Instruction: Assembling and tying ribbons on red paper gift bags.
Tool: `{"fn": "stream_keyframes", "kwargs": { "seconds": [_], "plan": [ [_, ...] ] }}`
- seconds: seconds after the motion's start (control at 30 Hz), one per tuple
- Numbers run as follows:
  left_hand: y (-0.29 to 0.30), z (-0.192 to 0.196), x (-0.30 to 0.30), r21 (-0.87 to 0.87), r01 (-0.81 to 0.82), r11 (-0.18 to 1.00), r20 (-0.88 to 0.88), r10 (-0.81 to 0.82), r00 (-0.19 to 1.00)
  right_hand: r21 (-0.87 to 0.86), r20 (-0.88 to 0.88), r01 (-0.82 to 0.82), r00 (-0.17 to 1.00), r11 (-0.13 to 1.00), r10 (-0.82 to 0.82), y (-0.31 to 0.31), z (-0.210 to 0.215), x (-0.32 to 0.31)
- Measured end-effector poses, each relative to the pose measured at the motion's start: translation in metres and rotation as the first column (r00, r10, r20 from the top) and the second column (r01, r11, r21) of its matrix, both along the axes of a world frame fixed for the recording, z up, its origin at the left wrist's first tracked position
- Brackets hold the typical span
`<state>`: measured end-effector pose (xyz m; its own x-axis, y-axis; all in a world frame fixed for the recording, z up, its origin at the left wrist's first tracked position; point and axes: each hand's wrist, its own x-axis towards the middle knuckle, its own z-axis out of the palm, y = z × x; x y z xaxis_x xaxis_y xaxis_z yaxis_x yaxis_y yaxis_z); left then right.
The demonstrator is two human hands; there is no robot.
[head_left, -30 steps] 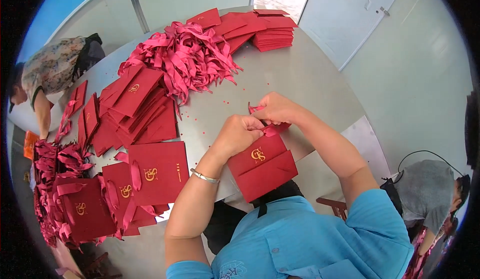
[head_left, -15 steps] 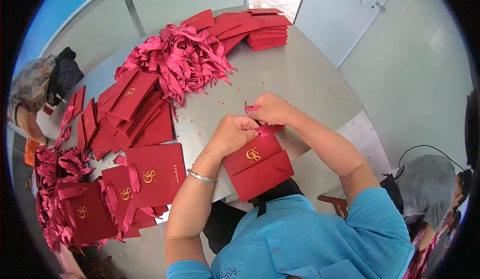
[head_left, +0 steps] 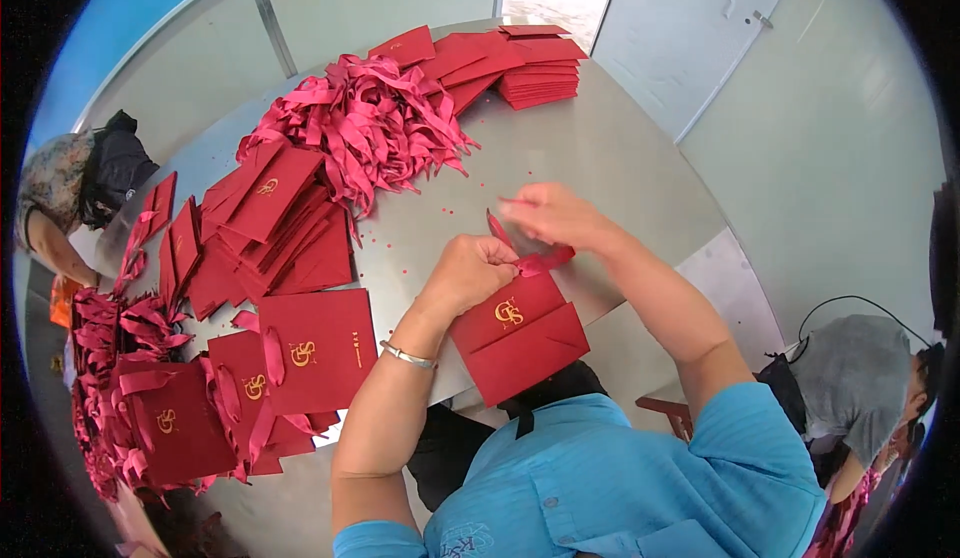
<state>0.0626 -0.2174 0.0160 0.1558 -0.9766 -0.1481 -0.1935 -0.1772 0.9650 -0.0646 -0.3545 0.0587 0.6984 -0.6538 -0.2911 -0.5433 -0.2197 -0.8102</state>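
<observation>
Ribbon (head_left: 530,264), pink and shiny, sits at the top of a red bag (head_left: 520,358) by the near edge of the table (head_left: 610,178), close to the person's belly. The left hand (head_left: 476,272) pinches the bag's top by the ribbon, and its fingers hide that bit. The right hand (head_left: 550,216) is just past the bag, too blurry for me to tell if it has the ribbon's loose end. To the left, more red bags (head_left: 318,353) lie partly covered by each other. Farther off is a messy ribbon heap (head_left: 365,123). A worker in a flowery shirt (head_left: 58,183) is cut off by the dark rim. Half a second ago, the right fingers were down beside the left ones; the bag has hardly moved.
</observation>
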Motion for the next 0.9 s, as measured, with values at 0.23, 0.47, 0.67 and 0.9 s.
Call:
{"fn": "stream_keyframes", "kwargs": {
  "seconds": [0.23, 0.47, 0.67, 0.9],
  "plan": [
    [0.001, 0.004, 0.000, 0.001, -0.005, 1.000, 0.063, 0.005, 0.998, 0.232, 0.401, -0.030, 0.913, 0.972, -0.068, -0.011, 0.023, -0.025],
    [0.001, -0.001, 0.001, 0.022, -0.022, 1.000, 0.113, 0.019, 0.993, 0.269, 0.652, 0.082, 0.718, 0.960, -0.244, 0.015, 0.057, -0.033],
    [-0.002, 0.005, 0.000, 0.064, -0.018, 0.998, 0.076, 0.013, 0.997, 0.223, 0.849, 0.072, 0.476, 0.972, -0.230, 0.026, 0.067, -0.038],
    [0.001, 0.008, -0.001, 0.054, -0.021, 0.998, 0.121, 0.015, 0.993, 0.077, 0.892, -0.002, 0.447, 0.997, -0.068, 0.042, 0.068, -0.039]
  ]
}}
